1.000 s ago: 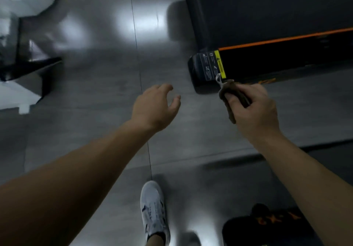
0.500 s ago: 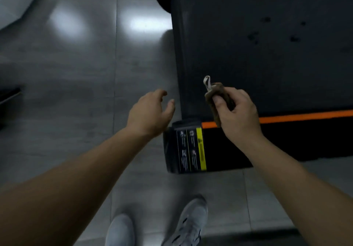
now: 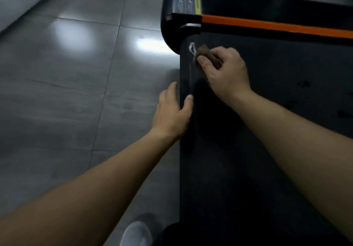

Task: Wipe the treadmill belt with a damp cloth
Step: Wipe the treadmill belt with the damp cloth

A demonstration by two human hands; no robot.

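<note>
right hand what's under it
A brown cloth with a white loop, gripped in the right hand, above the black treadmill belt. Whether cloth touches belt is hidden by the hand.

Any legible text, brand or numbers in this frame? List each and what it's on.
Nothing can be read.
On the treadmill's corner cap, grey label: small print and pictograms, too blurred to read.
Beside it, yellow strip: print unreadable.
On the belt and cloth: no text visible.

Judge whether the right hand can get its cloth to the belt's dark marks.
Probably yes: the right hand grips the cloth over the belt, with only bare belt before the dark marks.
</note>
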